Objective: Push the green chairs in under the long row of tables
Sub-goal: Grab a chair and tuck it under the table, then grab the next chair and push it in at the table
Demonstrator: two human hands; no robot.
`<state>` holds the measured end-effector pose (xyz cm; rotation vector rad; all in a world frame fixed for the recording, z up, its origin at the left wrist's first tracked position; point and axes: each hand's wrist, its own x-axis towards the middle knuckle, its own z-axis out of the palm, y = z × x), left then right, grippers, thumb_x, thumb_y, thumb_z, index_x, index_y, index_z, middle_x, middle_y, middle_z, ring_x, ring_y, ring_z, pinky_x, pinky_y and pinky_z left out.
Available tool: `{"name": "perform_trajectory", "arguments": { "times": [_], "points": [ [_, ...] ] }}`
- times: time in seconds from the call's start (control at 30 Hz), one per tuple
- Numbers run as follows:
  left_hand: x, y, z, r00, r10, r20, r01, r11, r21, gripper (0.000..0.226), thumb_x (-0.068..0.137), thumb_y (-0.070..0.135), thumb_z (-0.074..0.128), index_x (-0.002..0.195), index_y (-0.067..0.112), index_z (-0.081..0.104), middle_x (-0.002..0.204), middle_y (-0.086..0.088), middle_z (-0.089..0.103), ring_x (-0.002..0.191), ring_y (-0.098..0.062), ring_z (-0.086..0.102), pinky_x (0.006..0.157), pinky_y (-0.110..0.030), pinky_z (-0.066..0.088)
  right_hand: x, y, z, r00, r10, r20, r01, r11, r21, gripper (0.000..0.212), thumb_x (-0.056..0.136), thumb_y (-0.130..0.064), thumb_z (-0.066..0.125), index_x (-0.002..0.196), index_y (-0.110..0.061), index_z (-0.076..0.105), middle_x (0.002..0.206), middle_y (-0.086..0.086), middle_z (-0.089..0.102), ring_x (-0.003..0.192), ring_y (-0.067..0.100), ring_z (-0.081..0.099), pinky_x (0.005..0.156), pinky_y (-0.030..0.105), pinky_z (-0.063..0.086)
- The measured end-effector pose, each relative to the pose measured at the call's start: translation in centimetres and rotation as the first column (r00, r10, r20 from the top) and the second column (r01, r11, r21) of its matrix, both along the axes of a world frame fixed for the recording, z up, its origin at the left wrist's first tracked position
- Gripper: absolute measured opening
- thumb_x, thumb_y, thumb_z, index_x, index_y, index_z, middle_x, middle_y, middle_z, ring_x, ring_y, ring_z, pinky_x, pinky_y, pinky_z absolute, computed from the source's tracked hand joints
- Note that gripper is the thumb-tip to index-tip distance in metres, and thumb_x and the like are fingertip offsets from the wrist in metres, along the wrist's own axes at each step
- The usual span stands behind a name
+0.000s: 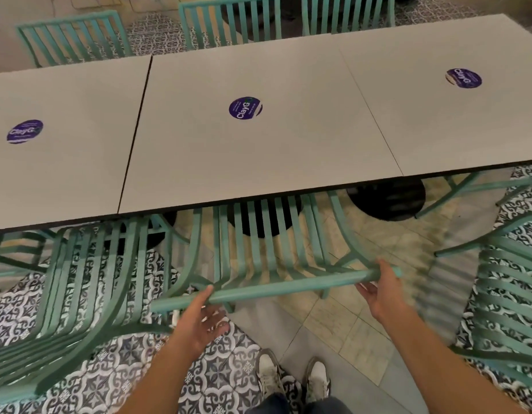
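At the far left, a green slatted chair (88,282) is seen close to the camera, its seat partly under the left table (64,162) of the long grey row. A round purple sticker (25,131) is stuck on that tabletop, and three more green chairs (229,20) are lined up along the far side of the row.

The left forearm is extended up from the lower edge of the frame, and the left hand (202,316) is held just below the top rail of the middle chair (267,258). Its thumb is laid over the rail near the left end, while the fingers are spread loosely beneath it; the rail is touched rather than clasped, so the hand is relaxed and unclenched.

The middle chair is set with its seat slats running under the edge of the centre table (258,150), its back still out on the near side. A second purple sticker (245,108) is seen at the centre of that tabletop, and black round table bases (387,201) are visible underneath.

The right arm is stretched forward, and the right hand (381,286) is placed at the right end of the same rail, thumb over the top and fingers below, only loosely wrapped. A pair of pale shoes (291,380) is planted on the patterned floor tiles (217,375) below.

At the right edge, another green chair (509,294) is standing out from the right table (456,115).
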<state>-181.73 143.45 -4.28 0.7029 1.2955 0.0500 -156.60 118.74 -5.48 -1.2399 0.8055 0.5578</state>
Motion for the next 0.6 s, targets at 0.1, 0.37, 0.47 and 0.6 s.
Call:
{"name": "perform_trajectory", "arguments": {
  "times": [0.1,0.37,0.47,0.6],
  "points": [
    [2.0,-2.2,-0.1,0.969,-0.247,-0.004,0.246,0.968,-0.045,0.059,0.079,0.049,0.066,0.121,0.009,0.057,0.121,-0.015,0.061,0.113,-0.034,0.057,0.090,-0.050,0.051,-0.7,-2.0,0.0,0.987,0.126,0.103,-0.114,0.987,-0.113,0.064,0.095,-0.036,0.055,0.149,-0.019,0.024,0.141,0.008,0.044,0.119,0.029,0.052,0.103,0.047,0.042],
    [10.8,-12.8,3.5,0.617,-0.787,0.022,0.779,0.614,0.125,0.043,0.083,0.045,0.066,0.117,0.021,0.060,0.113,-0.002,0.068,0.106,-0.020,0.064,0.097,-0.045,0.050,-1.6,-11.5,1.5,0.795,0.549,0.260,-0.306,0.731,-0.610,0.069,0.092,-0.047,0.055,0.150,-0.021,0.028,0.152,0.002,0.037,0.136,0.018,0.038,0.111,0.038,0.032],
    [14.8,-17.7,6.5,0.418,-0.901,-0.118,0.844,0.337,0.417,0.017,0.094,0.030,0.062,0.108,0.022,0.065,0.104,0.003,0.069,0.089,-0.009,0.065,0.083,-0.021,0.054,-1.1,-16.5,2.6,0.679,0.704,0.207,-0.340,0.552,-0.762,0.067,0.092,-0.052,0.053,0.149,-0.024,0.031,0.153,0.001,0.035,0.139,0.018,0.034,0.114,0.039,0.028],
    [20.8,-26.7,8.8,0.068,-0.902,-0.426,0.744,-0.238,0.624,0.029,0.093,0.024,0.062,0.120,0.015,0.063,0.100,0.007,0.062,0.090,-0.007,0.059,0.065,-0.004,0.038,-1.2,-26.2,5.6,0.569,0.812,0.130,-0.299,0.352,-0.887,0.061,0.093,-0.042,0.055,0.147,-0.025,0.034,0.150,0.004,0.037,0.134,0.025,0.040,0.106,0.035,0.035]
  ]
}}
